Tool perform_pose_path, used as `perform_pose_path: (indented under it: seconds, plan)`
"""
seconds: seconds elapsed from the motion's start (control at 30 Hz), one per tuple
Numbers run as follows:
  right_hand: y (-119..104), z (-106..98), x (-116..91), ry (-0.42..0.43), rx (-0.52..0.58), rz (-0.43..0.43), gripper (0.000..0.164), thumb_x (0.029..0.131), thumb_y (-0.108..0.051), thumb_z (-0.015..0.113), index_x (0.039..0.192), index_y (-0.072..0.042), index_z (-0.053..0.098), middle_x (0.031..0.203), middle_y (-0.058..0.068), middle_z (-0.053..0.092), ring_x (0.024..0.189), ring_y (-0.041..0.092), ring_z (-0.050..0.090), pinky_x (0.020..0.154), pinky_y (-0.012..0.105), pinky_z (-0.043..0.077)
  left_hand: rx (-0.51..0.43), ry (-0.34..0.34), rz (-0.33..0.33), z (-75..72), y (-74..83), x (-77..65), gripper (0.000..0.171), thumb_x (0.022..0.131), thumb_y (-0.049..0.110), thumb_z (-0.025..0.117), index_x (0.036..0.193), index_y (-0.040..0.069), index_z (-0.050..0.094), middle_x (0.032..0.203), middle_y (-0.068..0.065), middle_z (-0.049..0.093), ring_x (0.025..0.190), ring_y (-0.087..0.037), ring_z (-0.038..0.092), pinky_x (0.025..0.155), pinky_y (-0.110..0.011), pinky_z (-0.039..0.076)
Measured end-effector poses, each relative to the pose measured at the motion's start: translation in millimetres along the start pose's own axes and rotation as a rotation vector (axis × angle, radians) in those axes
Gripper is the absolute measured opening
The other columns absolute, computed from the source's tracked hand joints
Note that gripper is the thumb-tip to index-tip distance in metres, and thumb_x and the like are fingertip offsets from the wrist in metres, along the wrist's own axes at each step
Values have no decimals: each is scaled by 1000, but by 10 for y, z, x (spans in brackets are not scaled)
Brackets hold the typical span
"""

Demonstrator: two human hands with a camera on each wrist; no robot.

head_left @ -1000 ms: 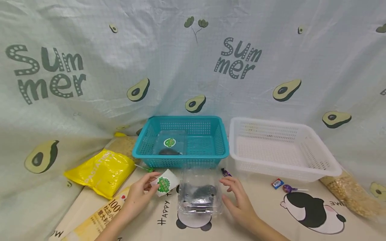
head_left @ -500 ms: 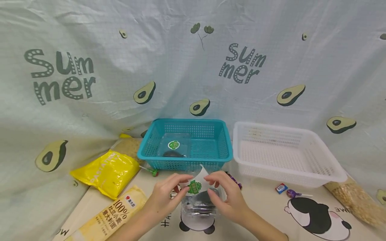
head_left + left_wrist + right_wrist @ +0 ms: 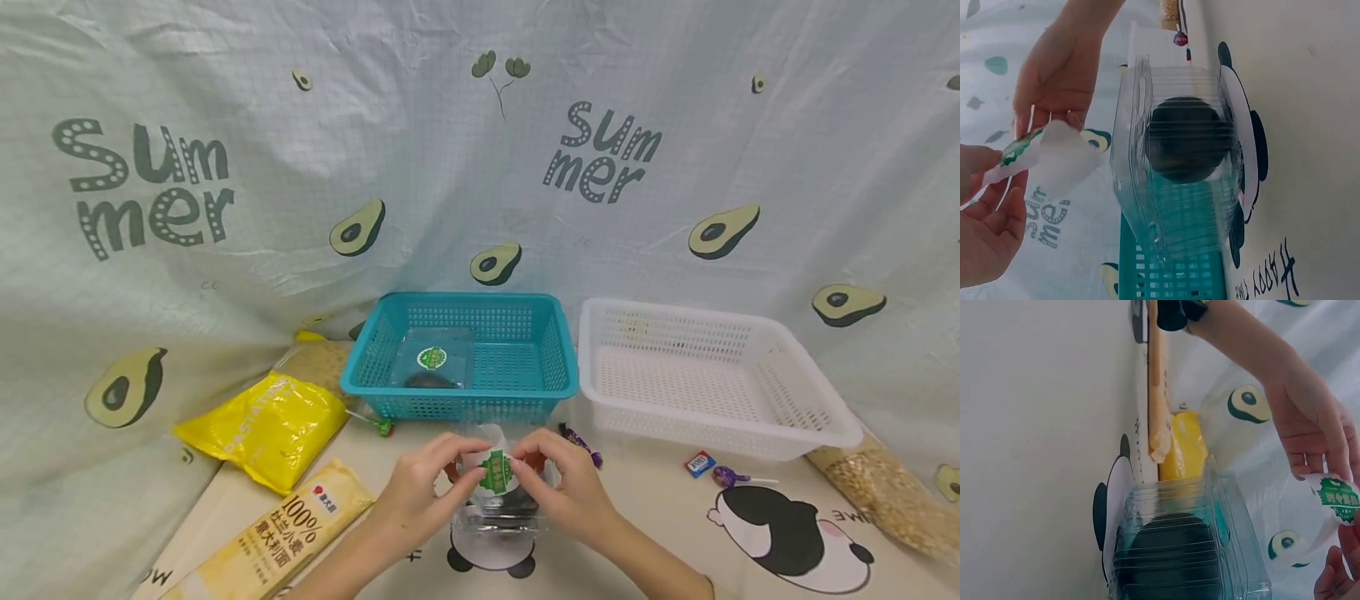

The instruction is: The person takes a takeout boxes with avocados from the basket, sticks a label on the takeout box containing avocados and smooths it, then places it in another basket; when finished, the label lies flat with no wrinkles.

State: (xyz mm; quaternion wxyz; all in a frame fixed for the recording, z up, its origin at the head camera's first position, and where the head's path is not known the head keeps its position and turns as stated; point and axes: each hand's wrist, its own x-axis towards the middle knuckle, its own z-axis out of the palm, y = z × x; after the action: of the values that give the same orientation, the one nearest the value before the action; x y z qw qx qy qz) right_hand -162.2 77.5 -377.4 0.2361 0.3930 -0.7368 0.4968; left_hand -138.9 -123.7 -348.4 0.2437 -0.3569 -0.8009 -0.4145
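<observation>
A round green-and-white label sticker [image 3: 498,472] on white backing paper [image 3: 1060,156] is held up between both hands. My left hand [image 3: 429,483] pinches its left side between thumb and fingers. My right hand [image 3: 564,482] pinches the right side, as the right wrist view also shows around the sticker [image 3: 1337,499]. The paper curls in the left wrist view. Below and behind the hands stands a clear plastic clamshell box [image 3: 1138,150] with a dark round thing [image 3: 1188,139] inside. Its lid is down, and the hands partly hide it in the head view.
Behind stands a teal basket [image 3: 457,402] holding another clear box [image 3: 405,350] with a similar label. A white basket [image 3: 697,425] is right of it. Pasta bags [image 3: 262,429] [image 3: 277,533] lie left; lollipops [image 3: 726,477] and a small red-and-blue packet [image 3: 700,464] lie right.
The left hand has carried the sticker right, over the clear box. The right hand has left the box's side and now pinches the sticker too. The view has shifted slightly.
</observation>
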Motion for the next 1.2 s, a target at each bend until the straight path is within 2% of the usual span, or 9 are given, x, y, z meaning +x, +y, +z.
perform_pose_path:
  seconds: [0.13, 0.27, 0.53, 0.83, 0.97, 1.07, 1.2]
  plan:
    - [1, -16, -7, -4, 10, 96, 15, 80, 0, 61, 84, -14, 59, 69, -6, 56, 61, 3, 47, 51, 18, 43, -26, 25, -104, -43, -37, 0, 21, 82, 11, 63, 102, 16, 61, 90, 10, 61, 76, -1, 56, 64, -20, 50]
    - [-64, -29, 16, 0, 27, 130, 15, 78, 5, 60, 81, -9, 59, 67, -2, 56, 59, 5, 47, 49, 19, 42, -47, 31, -158, -62, -65, 21, 14, 82, 13, 63, 96, 16, 64, 89, 12, 62, 79, -2, 57, 68, -21, 50]
    - [-275, -41, 68, -7, 25, 131, 12, 77, 8, 60, 78, -4, 57, 64, 1, 54, 57, 5, 44, 48, 18, 40, -52, 8, -196, -50, -66, 18, 10, 82, 16, 63, 91, 19, 65, 85, 11, 64, 75, -3, 56, 67, -22, 50]
    - [-192, -3, 4, -19, 28, 148, 11, 79, 4, 60, 79, -6, 57, 67, -1, 54, 60, 4, 45, 50, 19, 41, -14, -19, -222, -69, -78, 0, 8, 82, 15, 64, 89, 17, 67, 77, 8, 64, 65, -1, 52, 58, -20, 48]
    - [-157, -24, -8, -7, 30, 151, 10, 80, 4, 59, 81, -5, 57, 67, 0, 53, 60, 5, 45, 50, 20, 42, -6, 16, -263, -132, -128, -4, 10, 81, 13, 64, 90, 17, 67, 77, 9, 64, 65, -1, 53, 59, -19, 48]
    - [-140, -69, -8, 19, 35, 222, 9, 80, 4, 59, 81, -5, 57, 68, 1, 54, 61, 5, 46, 51, 21, 42, 29, 69, -347, -244, -234, -13, 10, 80, 15, 65, 90, 19, 67, 78, 11, 64, 66, -2, 55, 62, -20, 49]
    - [-117, -133, -16, 34, 39, 338, 7, 81, 3, 58, 81, -3, 57, 70, 1, 55, 62, 4, 48, 52, 22, 43, 91, 95, -525, -392, -488, -87, 10, 81, 22, 64, 91, 20, 66, 80, 10, 64, 72, -5, 56, 69, -23, 49]
